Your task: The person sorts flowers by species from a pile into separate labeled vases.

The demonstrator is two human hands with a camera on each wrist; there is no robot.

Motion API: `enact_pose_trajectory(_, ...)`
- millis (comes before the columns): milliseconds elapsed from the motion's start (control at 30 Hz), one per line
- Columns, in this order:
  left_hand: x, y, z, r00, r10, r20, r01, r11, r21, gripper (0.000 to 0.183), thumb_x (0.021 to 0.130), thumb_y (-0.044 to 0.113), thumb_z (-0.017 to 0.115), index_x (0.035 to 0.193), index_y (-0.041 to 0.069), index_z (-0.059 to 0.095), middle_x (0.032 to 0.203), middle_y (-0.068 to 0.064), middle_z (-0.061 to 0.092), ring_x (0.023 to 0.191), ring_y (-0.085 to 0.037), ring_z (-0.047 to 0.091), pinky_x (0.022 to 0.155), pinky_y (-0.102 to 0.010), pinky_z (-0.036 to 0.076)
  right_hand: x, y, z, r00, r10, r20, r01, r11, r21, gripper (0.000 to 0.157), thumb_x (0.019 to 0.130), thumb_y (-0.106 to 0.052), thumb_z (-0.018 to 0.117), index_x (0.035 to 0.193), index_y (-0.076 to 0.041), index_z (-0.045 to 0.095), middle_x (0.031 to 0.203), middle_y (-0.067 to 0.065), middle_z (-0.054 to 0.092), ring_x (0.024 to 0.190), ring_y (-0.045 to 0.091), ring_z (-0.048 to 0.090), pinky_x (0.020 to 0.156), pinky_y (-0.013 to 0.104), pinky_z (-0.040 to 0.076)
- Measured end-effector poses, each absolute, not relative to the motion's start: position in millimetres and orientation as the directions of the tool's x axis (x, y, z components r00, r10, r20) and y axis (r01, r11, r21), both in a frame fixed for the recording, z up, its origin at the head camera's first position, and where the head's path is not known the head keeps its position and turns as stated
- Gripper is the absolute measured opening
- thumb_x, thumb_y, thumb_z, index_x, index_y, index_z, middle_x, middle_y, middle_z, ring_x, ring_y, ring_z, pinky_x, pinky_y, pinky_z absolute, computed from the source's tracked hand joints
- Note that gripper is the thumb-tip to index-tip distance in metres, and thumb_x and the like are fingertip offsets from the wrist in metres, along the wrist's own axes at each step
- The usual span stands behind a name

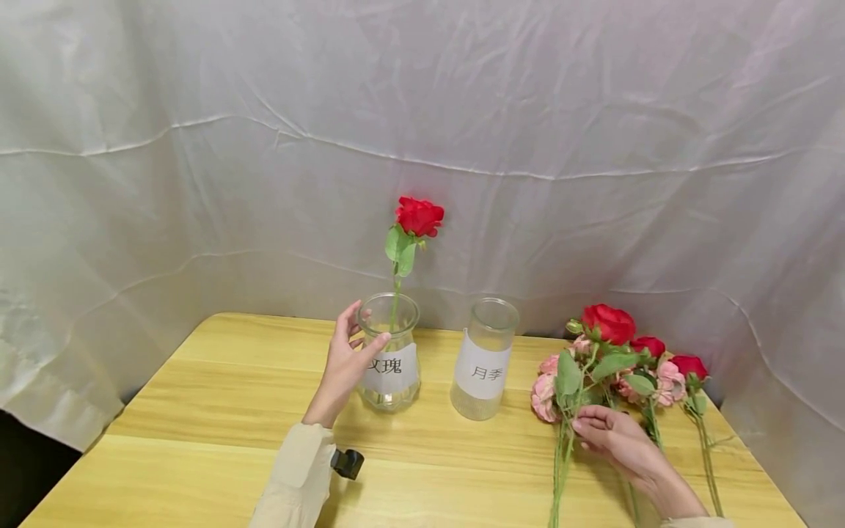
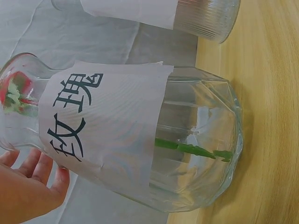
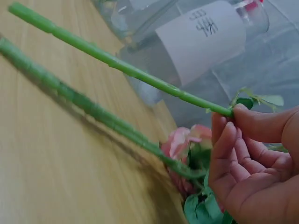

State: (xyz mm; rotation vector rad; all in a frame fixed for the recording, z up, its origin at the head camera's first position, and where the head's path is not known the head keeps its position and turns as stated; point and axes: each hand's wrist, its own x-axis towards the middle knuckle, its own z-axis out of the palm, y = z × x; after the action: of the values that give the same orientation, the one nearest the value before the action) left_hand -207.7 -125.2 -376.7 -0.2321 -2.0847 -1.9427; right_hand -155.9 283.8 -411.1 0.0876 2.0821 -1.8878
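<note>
My left hand holds the neck of a round clear glass vase with a white label, thumb in front. In the left wrist view its fingertips touch the vase just below the rim. One red rose stands in that vase, its green stem end near the bottom. My right hand pinches the green stem of another red rose between thumb and forefinger. The stem is raised off the table, beside a second stem that lies lower.
A straight clear vase with a white label stands right of the round one. Pink flowers and more red roses lie at the right of the wooden table. A pale curtain hangs behind.
</note>
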Motion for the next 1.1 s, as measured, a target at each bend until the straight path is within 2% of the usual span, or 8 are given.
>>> enact_pose_trajectory(200,-208,-125,-377,-0.95,-0.07,0.306,0.3,0.083,0.95,0.076,0.08,0.021,0.069,0.14,0.009,0.024,0.133,-0.013,0.037,0.12,-0.028,0.033,0.099,-0.04,0.028,-151,275,-403,-0.963,-0.135,-0.233,0.229,0.045,-0.972,0.02,0.088,-0.011,0.059,0.102,-0.001,0.048,0.089,0.001,0.054,0.078,0.009,0.054,0.071,0.028,0.048)
enact_pose_trajectory(367,-208,-125,-377,-0.948,-0.074,0.308,0.302,0.086,0.949,0.076,0.08,0.02,0.069,0.14,0.01,0.024,0.132,-0.013,0.037,0.12,-0.029,0.033,0.099,-0.041,0.028,-148,266,-403,-0.983,-0.081,-0.166,0.168,-0.025,-0.985,0.014,0.088,-0.007,0.058,0.097,-0.003,0.048,0.085,0.0,0.053,0.077,0.009,0.053,0.07,0.027,0.048)
enact_pose_trajectory(633,-209,-125,-378,-0.949,-0.079,0.307,0.301,0.079,0.95,0.075,0.079,0.019,0.069,0.14,0.011,0.026,0.133,-0.013,0.037,0.121,-0.03,0.033,0.098,-0.041,0.028,-147,254,-406,-0.997,0.045,-0.055,0.043,-0.233,-0.972,0.011,0.087,-0.006,0.059,0.093,-0.008,0.049,0.085,-0.003,0.053,0.076,0.008,0.054,0.069,0.025,0.049)
enact_pose_trajectory(800,-208,-126,-377,-0.95,-0.084,0.3,0.294,0.082,0.952,0.075,0.08,0.019,0.069,0.14,0.011,0.026,0.133,-0.013,0.037,0.119,-0.026,0.033,0.098,-0.041,0.028,-161,258,-433,-0.989,0.085,0.119,-0.141,-0.335,-0.932,0.011,0.086,-0.007,0.061,0.095,-0.009,0.054,0.086,-0.002,0.054,0.078,0.009,0.053,0.067,0.023,0.05)
enact_pose_trajectory(900,-208,-126,-377,-0.95,-0.084,0.301,0.295,0.081,0.952,0.075,0.08,0.019,0.069,0.14,0.01,0.025,0.133,-0.013,0.037,0.119,-0.026,0.033,0.098,-0.041,0.028,-173,261,-448,-0.972,0.082,0.219,-0.233,-0.367,-0.9,0.011,0.087,-0.002,0.058,0.098,-0.005,0.055,0.087,0.001,0.055,0.077,0.011,0.054,0.064,0.024,0.05)
enact_pose_trajectory(1100,-209,-125,-378,-0.948,-0.076,0.308,0.304,0.068,0.95,0.075,0.08,0.018,0.069,0.14,0.009,0.025,0.133,-0.015,0.037,0.12,-0.029,0.032,0.099,-0.043,0.027,-165,235,-422,-0.942,0.122,0.311,-0.334,-0.407,-0.85,0.017,0.084,-0.004,0.063,0.098,0.0,0.054,0.086,0.006,0.054,0.074,0.013,0.053,0.06,0.022,0.048)
